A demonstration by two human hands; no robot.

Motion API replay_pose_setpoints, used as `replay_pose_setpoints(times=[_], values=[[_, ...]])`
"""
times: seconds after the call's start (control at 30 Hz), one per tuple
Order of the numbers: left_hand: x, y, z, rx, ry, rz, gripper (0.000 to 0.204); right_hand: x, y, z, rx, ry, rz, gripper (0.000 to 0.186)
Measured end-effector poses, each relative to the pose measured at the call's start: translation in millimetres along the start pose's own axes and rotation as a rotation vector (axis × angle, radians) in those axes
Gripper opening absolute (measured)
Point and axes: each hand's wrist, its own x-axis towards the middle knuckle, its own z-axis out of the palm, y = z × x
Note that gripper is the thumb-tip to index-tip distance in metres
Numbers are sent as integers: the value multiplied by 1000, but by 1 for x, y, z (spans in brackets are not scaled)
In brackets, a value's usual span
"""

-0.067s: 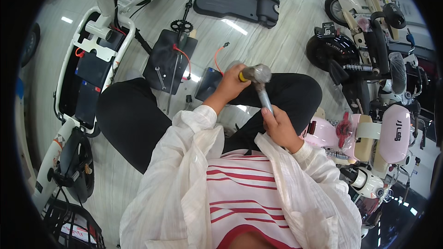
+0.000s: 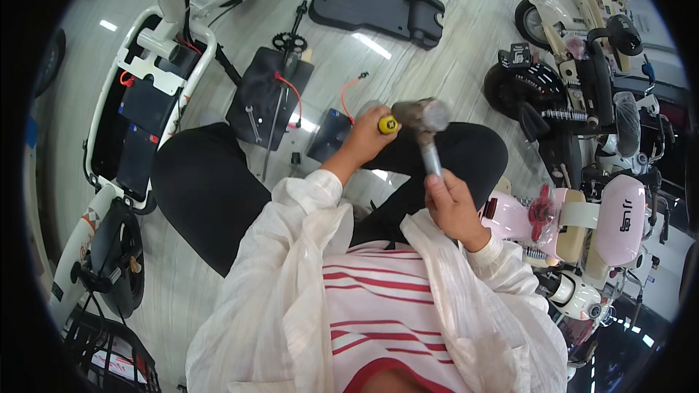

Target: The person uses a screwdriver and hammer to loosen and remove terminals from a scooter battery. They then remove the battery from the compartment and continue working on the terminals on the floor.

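Head view: right hand [image 2: 453, 207] grips a hammer [image 2: 424, 125] by its handle, head at twelve o'clock touching a yellow-capped tool [image 2: 387, 124] clenched in left hand [image 2: 362, 138]; striking seemingly underway, nothing visibly finished.

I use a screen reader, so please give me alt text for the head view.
A seated person's right hand grips a grey hammer, its head beside a yellow-handled tool in the left hand. Scooter parts lie on the floor.
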Motion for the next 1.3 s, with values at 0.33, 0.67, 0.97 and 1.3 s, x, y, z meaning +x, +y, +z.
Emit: replay_pose_setpoints(times=[0.33, 0.67, 0.97, 1.3], values=[[11, 10, -7, 107, -104, -132, 33, -3, 13, -3, -5, 27, -61, 35], [8, 6, -4, -38, -69, -18, 29, 7, 30, -1, -61, -4, -41, 35], [8, 8, -5, -14, -101, -57, 28, 15, 37, -1, -8, -24, 57, 34], [14, 8, -10, 51, -106, -55, 27, 156, -48, -67, -839, -27, -324, 31]])
